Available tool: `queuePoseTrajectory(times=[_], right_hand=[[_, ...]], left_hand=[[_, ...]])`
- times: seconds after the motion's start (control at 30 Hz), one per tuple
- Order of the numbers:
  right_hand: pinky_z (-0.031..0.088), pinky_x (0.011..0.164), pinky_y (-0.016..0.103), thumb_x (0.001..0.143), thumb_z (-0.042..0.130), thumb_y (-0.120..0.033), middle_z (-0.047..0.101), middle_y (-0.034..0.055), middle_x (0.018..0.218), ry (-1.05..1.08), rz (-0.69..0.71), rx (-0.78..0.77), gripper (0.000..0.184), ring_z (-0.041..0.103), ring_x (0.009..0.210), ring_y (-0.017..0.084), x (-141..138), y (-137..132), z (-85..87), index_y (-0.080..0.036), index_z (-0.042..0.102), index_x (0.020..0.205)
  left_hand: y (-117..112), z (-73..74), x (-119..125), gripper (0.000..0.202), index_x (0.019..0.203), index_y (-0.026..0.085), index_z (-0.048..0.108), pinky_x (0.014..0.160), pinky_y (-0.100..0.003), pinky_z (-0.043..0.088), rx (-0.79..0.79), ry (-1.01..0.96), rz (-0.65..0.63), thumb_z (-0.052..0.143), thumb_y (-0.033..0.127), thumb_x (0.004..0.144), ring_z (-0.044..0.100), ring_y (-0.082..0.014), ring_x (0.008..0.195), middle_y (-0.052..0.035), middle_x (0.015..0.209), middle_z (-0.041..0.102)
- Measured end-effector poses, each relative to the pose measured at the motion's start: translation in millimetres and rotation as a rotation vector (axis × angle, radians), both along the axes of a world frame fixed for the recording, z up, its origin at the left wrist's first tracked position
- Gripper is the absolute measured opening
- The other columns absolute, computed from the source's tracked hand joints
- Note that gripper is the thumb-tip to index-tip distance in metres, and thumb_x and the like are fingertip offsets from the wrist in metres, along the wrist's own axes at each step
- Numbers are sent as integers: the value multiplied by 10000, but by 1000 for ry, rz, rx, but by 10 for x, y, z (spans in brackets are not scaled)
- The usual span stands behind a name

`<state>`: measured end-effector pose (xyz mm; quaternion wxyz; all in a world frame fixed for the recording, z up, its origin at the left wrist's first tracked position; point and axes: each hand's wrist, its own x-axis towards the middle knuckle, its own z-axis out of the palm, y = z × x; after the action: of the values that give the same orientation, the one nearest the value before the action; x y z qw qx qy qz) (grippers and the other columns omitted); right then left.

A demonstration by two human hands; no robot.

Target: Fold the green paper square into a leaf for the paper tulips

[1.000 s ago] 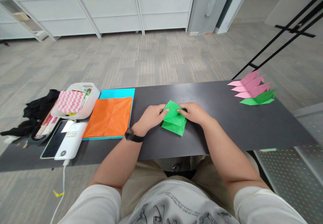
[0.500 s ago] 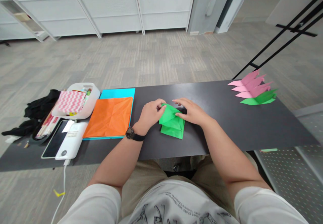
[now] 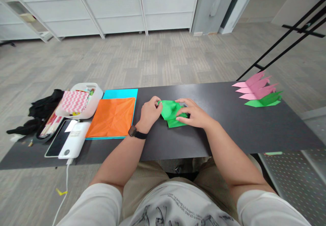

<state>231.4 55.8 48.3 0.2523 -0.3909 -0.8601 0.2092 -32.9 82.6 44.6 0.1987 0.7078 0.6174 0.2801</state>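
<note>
A sheet of green origami paper (image 3: 169,110), partly folded with layers and a raised bulge, lies on the dark table in front of me. My left hand (image 3: 150,114), with a black watch on its wrist, pinches the paper's upper left corner between thumb and fingers. From the other side, my right hand (image 3: 193,114) curls over the paper, thumb and fingertips close together on its right part. Its index finger rests along the upper edge. Part of the fold is hidden beneath the right fingers.
Left on the table (image 3: 163,148) are orange paper (image 3: 112,117) over blue sheets (image 3: 122,93), a white bin (image 3: 95,100), a phone (image 3: 57,144), a corded white power bank (image 3: 75,141) and black cloth (image 3: 46,104). Far right stand folded pink pieces (image 3: 257,85) and a green one (image 3: 265,100).
The green paper has turned and shifted slightly, its lower flap now further right and up. My right fingers have come down onto it, while my left hand keeps its pinch.
</note>
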Motion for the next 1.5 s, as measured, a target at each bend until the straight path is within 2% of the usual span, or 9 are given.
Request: queuePoseTrajectory(times=[0.1, 0.23, 0.37, 0.5, 0.7, 0.83, 1.07, 1.27, 1.5], right_hand=[[397, 1272, 609, 944, 775, -318, 585, 93, 1554, -1, -34, 18, 98, 542, 1472, 345, 32, 28, -24, -306, 853, 1002], [418, 1256, 643, 950, 744, -249, 595, 78, 1551, -21, -118, 36, 144, 541, 1469, 349, 83, 82, -89, -325, 845, 1019], [434, 1243, 644, 971, 709, -232, 604, 84, 1525, -49, -233, 75, 161, 537, 1465, 349, 115, 128, -177, -318, 833, 1027], [446, 1231, 634, 974, 690, -227, 605, 113, 1493, -68, -332, 105, 161, 548, 1440, 357, 142, 167, -257, -290, 830, 1020], [454, 1208, 638, 953, 675, -224, 613, 135, 1464, -52, -430, 88, 174, 569, 1407, 369, 187, 219, -336, -270, 828, 1021], [468, 1193, 629, 964, 702, -325, 632, 134, 1426, -33, -453, 77, 144, 593, 1365, 365, 178, 238, -375, -266, 822, 1019], [493, 1155, 620, 915, 760, -318, 647, 142, 1363, -45, -537, 40, 163, 610, 1298, 374, 83, 279, -468, -257, 816, 1056], [507, 1114, 612, 894, 778, -308, 658, 127, 1325, -88, -591, 67, 256, 608, 1259, 376, 42, 312, -541, -288, 784, 1149], [329, 1244, 734, 938, 757, -356, 629, 153, 1422, -128, -705, 49, 348, 554, 1376, 408, 52, 399, -552, -280, 740, 1277]], left_hand=[[18, -13, -17, 112, 1086, 262, 679, 787, -344, 523, -3, 50, -1, 598, 300, 1019, 710, -225, 809, -12, 837, 720], [34, -18, -56, 328, 1312, 224, 666, 1071, -471, 529, 150, 123, -43, 624, 211, 987, 667, -313, 1212, -132, 1288, 713], [26, 0, -91, 367, 1182, 295, 806, 1213, -561, 444, 259, 233, -192, 607, 102, 942, 532, -335, 1419, -94, 1523, 592], [-20, 7, -71, 363, 999, 325, 870, 1320, -630, 311, 255, 298, -372, 608, 86, 923, 521, -318, 1447, -39, 1531, 615], [-95, -9, -13, 196, 946, 323, 875, 1334, -713, 244, 177, 272, -377, 685, 343, 989, 549, -332, 1411, -33, 1501, 649], [-75, -70, -1, 241, 906, 308, 865, 1329, -727, 236, 147, 256, -376, 726, 483, 997, 555, -340, 1398, -51, 1456, 661], [-25, -174, 40, 160, 922, 292, 836, 1297, -705, 302, 100, 222, -309, 737, 388, 1002, 565, -341, 1381, -59, 1441, 657], [-25, -185, 52, 114, 1053, 272, 806, 1271, -648, 357, 100, 236, -297, 751, 350, 991, 591, -328, 1342, -86, 1402, 667], [-39, -223, 75, 191, 1179, 272, 791, 1269, -623, 375, 125, 285, -316, 715, 322, 1011, 580, -327, 1366, -98, 1438, 645]])
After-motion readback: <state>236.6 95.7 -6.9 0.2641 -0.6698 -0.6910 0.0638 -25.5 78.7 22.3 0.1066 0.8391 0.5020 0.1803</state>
